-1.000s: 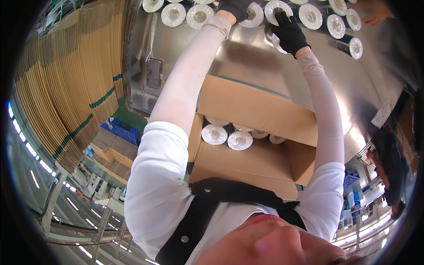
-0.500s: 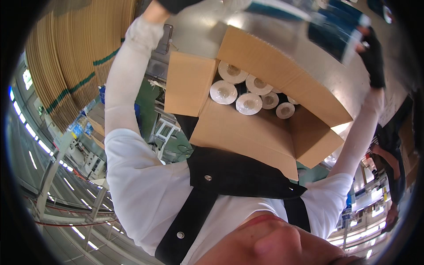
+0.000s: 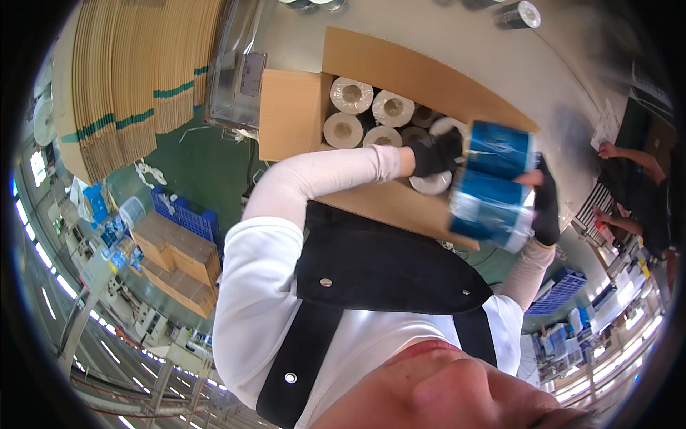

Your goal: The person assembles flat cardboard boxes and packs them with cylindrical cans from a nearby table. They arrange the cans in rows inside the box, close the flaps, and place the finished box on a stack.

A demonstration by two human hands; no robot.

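Note:
In my right hand (image 3: 545, 204), which wears a black glove with bare fingertips, are two blue plastic-wrapped rolls (image 3: 493, 204), held side by side at their right ends. They hang over the right part of an open cardboard box (image 3: 294, 114). My left hand (image 3: 436, 152), gloved in black too, is over the box at the rolls' left ends; its fingers are blurred, and whether they grip the rolls cannot be seen. Inside the box stand several wrapped rolls with white ends (image 3: 351, 95). The held rolls and my left arm hide part of the box.
The box is on a metal table (image 3: 286, 43); another roll (image 3: 520, 14) lies at its far right. Flat cardboard sheets (image 3: 136, 86) are stacked at the left. Below them are a blue pallet (image 3: 187, 220) and small cartons (image 3: 179, 259). A co-worker (image 3: 636, 171) is at the right edge.
My right hand has brought the blue rolls from the far right of the table to over the box. My left hand has come down from the top edge beside them.

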